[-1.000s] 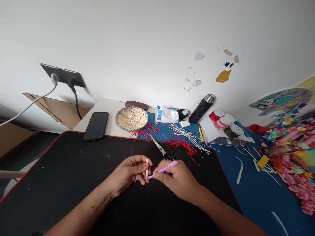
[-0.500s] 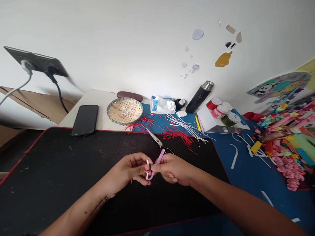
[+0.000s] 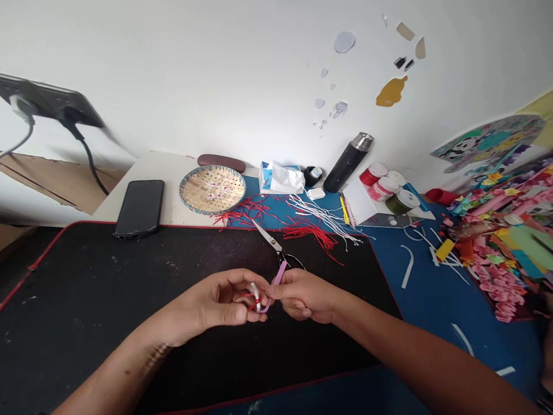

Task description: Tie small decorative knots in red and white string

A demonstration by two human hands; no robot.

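Observation:
My left hand (image 3: 211,305) cradles a small white strip (image 3: 254,291) wound with red cord (image 3: 258,301) against its curled fingers. Its thumb has come away from the strip. A lilac strip (image 3: 280,273) bends up from the lower end of the white piece, and my right hand (image 3: 305,293) pinches it between thumb and forefinger. Just beyond my hands, scissors (image 3: 272,241) lie on the black mat (image 3: 207,369), blades pointing away to the left; the fingers of my right hand partly cover their handles.
Red cords (image 3: 313,233) and white cords (image 3: 328,218) lie behind the scissors. A woven basket (image 3: 190,196), a phone (image 3: 140,207), a tissue box (image 3: 265,180), a black flask (image 3: 348,164) and ribbon spools (image 3: 401,200) stand farther back. Colourful paper pieces (image 3: 496,282) crowd the right.
My left thumb has lifted off the white strip and moved down and left, baring the red cord around it. My right hand keeps its pinch on the lilac strip. The view has shifted slightly.

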